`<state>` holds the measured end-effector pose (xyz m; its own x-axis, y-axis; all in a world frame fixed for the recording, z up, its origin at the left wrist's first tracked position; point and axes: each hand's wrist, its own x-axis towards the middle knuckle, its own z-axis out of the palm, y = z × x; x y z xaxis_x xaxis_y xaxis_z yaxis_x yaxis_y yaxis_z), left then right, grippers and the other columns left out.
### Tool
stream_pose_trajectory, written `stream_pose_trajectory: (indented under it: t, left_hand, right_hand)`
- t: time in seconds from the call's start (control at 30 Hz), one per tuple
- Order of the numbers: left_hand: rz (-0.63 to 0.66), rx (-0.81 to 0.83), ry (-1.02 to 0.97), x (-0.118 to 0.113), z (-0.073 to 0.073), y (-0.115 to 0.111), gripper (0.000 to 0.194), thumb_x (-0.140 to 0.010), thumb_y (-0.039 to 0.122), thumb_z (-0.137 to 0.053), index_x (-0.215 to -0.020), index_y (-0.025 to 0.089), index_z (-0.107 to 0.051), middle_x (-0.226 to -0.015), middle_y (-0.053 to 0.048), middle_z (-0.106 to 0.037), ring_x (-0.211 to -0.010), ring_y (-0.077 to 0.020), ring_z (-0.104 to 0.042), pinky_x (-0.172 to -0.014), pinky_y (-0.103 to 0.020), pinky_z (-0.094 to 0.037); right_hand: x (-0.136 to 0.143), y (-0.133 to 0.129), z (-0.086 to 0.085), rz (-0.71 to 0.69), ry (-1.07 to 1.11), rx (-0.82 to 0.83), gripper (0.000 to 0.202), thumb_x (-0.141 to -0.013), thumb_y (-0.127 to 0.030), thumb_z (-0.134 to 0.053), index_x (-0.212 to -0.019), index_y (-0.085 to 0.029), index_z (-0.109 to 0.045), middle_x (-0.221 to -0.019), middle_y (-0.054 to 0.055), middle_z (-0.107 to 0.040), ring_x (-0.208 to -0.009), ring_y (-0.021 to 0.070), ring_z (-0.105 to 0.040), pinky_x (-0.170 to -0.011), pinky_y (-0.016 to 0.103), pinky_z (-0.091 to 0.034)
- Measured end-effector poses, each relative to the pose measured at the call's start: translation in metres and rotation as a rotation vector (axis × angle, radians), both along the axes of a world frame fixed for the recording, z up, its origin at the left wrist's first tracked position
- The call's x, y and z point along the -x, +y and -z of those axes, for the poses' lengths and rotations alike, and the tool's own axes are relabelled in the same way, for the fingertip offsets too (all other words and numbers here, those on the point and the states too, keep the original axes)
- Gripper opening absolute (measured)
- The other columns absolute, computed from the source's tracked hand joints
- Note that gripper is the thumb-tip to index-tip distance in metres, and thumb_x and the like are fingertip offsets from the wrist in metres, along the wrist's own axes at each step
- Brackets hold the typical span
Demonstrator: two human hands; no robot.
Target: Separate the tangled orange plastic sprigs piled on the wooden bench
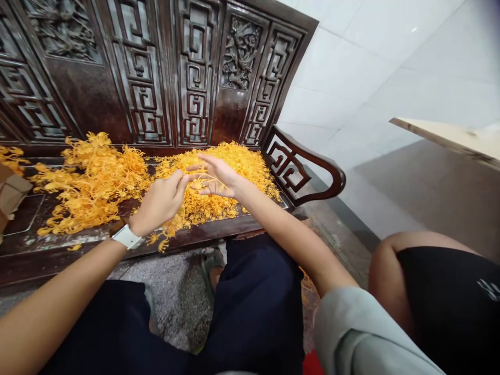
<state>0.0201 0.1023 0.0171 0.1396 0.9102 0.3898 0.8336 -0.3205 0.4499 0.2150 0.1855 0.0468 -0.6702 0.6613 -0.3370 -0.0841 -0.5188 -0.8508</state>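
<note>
My left hand (162, 200), with a white band on its wrist, pinches one end of a thin orange plastic stem (213, 178) between thumb and fingers. The stem arches rightward across the palm of my right hand (221, 176), whose fingers are spread apart. Below and behind both hands lies a heap of small yellow-orange plastic pieces (250, 166) on the seat of a dark carved wooden bench (219, 227). A second, looser heap of orange stems with branching ends (97, 182) lies left of my left hand.
The bench's openwork backrest (195, 67) rises behind the heaps, and its curved armrest (336, 179) is at the right end. A cardboard box (11, 195) stands at the far left. Another person's knee (385, 260) and a wooden board (449, 135) are at right.
</note>
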Motion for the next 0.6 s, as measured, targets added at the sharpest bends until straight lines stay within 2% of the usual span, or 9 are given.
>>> stream_pose_trajectory:
  t: [0.07,0.1,0.2,0.23,0.33,0.4,0.5,0.6]
  left_hand:
    - [-0.044,-0.003,0.213,0.003,-0.002,-0.001,0.032,-0.115,0.04,-0.038,-0.099,0.022,-0.059,-0.07,-0.004,-0.062,-0.058,-0.0221,-0.054,-0.061,-0.035,-0.021]
    - [-0.061,-0.004,0.286,0.005,-0.003,-0.001,0.034,-0.116,0.041,-0.037,-0.102,0.022,-0.061,-0.074,-0.006,-0.067,-0.061,-0.0238,-0.059,-0.061,-0.035,-0.022]
    - [-0.105,-0.016,0.384,0.008,-0.004,-0.001,0.036,-0.117,0.04,-0.034,-0.106,0.02,-0.063,-0.085,-0.01,-0.075,-0.068,-0.0272,-0.067,-0.061,-0.036,-0.025]
    - [-0.123,-0.028,0.385,0.008,-0.004,-0.001,0.036,-0.117,0.039,-0.034,-0.109,0.02,-0.063,-0.086,-0.011,-0.076,-0.069,-0.0274,-0.068,-0.061,-0.036,-0.025]
    - [-0.141,-0.071,0.342,0.007,-0.002,-0.001,0.034,-0.116,0.039,-0.035,-0.118,0.017,-0.061,-0.083,-0.011,-0.074,-0.065,-0.0262,-0.066,-0.059,-0.035,-0.026]
    - [-0.107,-0.098,0.33,0.006,0.001,-0.003,0.032,-0.116,0.038,-0.036,-0.118,0.017,-0.061,-0.082,-0.01,-0.073,-0.063,-0.0248,-0.064,-0.058,-0.035,-0.026]
    - [-0.051,-0.149,0.376,0.005,0.005,-0.003,0.032,-0.116,0.038,-0.037,-0.109,0.019,-0.062,-0.087,-0.01,-0.072,-0.064,-0.0225,-0.062,-0.057,-0.035,-0.025]
    - [-0.042,-0.229,0.398,0.009,0.008,-0.002,0.034,-0.115,0.037,-0.039,-0.102,0.019,-0.065,-0.093,-0.012,-0.071,-0.068,-0.0226,-0.063,-0.057,-0.036,-0.025]
  right_hand:
    - [-0.003,-0.001,-0.001,0.006,-0.037,0.021,0.028,-0.115,-0.041,-0.047,-0.111,-0.018,-0.061,-0.094,0.006,-0.076,-0.06,0.0119,-0.07,-0.053,0.021,-0.064]
    - [-0.005,-0.003,0.0,-0.004,-0.03,0.041,0.028,-0.117,-0.038,-0.043,-0.107,-0.018,-0.06,-0.093,0.006,-0.075,-0.058,0.0112,-0.069,-0.053,0.02,-0.064]
    - [-0.005,-0.009,0.006,-0.076,0.074,0.112,0.04,-0.12,-0.041,-0.026,-0.098,-0.02,-0.052,-0.09,0.006,-0.072,-0.071,0.0159,-0.076,-0.069,0.031,-0.072]
    - [-0.004,-0.01,0.009,-0.076,0.114,0.125,0.04,-0.12,-0.042,-0.026,-0.097,-0.021,-0.05,-0.088,0.006,-0.07,-0.076,0.018,-0.078,-0.075,0.036,-0.073]
    - [0.0,-0.009,0.014,0.031,0.199,0.101,0.032,-0.115,-0.049,-0.047,-0.096,-0.024,-0.047,-0.081,0.002,-0.063,-0.077,0.0195,-0.076,-0.083,0.041,-0.073]
    - [0.0,-0.007,0.016,0.085,0.229,0.039,0.036,-0.108,-0.055,-0.062,-0.096,-0.025,-0.045,-0.08,0.0,-0.06,-0.076,0.0189,-0.073,-0.082,0.041,-0.072]
    - [-0.004,-0.006,0.016,0.047,0.233,-0.048,0.044,-0.101,-0.061,-0.072,-0.096,-0.026,-0.044,-0.083,0.001,-0.061,-0.081,0.02,-0.072,-0.08,0.039,-0.071]
    - [-0.008,-0.011,0.012,-0.051,0.25,-0.029,0.042,-0.099,-0.056,-0.076,-0.099,-0.026,-0.047,-0.087,0.002,-0.064,-0.081,0.0191,-0.07,-0.075,0.034,-0.067]
